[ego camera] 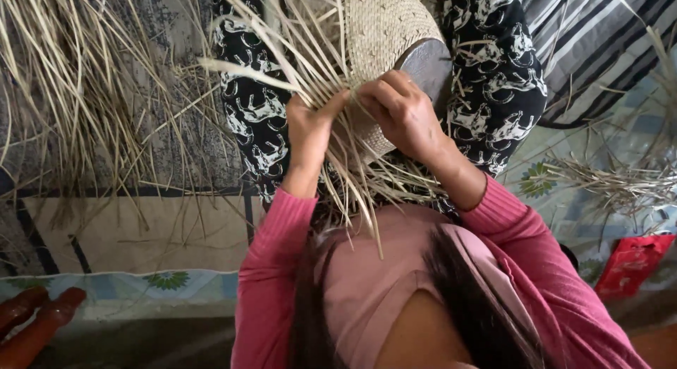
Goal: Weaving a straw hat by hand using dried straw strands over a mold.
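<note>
A half-woven pale straw basket (384, 31) lies across the lap on its round dark form (427, 62), braced between the knees. Loose dry straw strands (338, 129) fan from its rim. The left hand (307, 126) pinches strands taut; the right hand (402, 112), fingers curled together, presses the weave.

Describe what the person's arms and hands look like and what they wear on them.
Both arms wear long pink sleeves, fitted and pushed up short of the wrists, over a paler pink top. The left hand and right hand are bare: no gloves, and no rings, watch or bracelets that I can make out. The sleeves are plain, without print or markings.
</note>
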